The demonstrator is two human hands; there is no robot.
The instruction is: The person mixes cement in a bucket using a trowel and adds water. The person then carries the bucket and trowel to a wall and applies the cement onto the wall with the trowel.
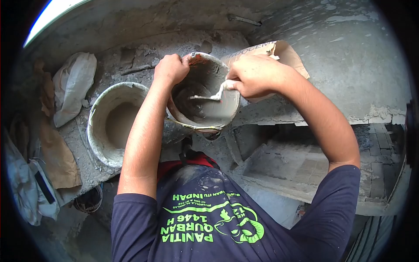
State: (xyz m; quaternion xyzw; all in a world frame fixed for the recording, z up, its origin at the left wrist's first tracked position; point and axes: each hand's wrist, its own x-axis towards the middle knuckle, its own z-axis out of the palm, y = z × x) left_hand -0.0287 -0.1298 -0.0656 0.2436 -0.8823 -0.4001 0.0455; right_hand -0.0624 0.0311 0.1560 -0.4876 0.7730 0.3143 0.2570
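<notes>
A pale bucket (227, 114) tilts in front of me, its inner walls smeared with wet grey cement. My left hand (172, 69) is closed around its far left rim. In my right hand (253, 76), held at the right side of the rim, is the whitish handle of a trowel (217, 96). The trowel's thin blade, seen nearly edge-on, reaches into the bucket above a grey mix (192, 102). To the left stands a second bucket (97, 142), upright, with a cement-crusted rim and grey-brown contents partly behind my left forearm.
An open paper cement bag (286, 56) lies behind my right hand on a concrete ledge (349, 83). A white sack (75, 87) and torn brown paper (59, 153) are at the left. Below the ledge, on the right, is a rough concrete recess (283, 166).
</notes>
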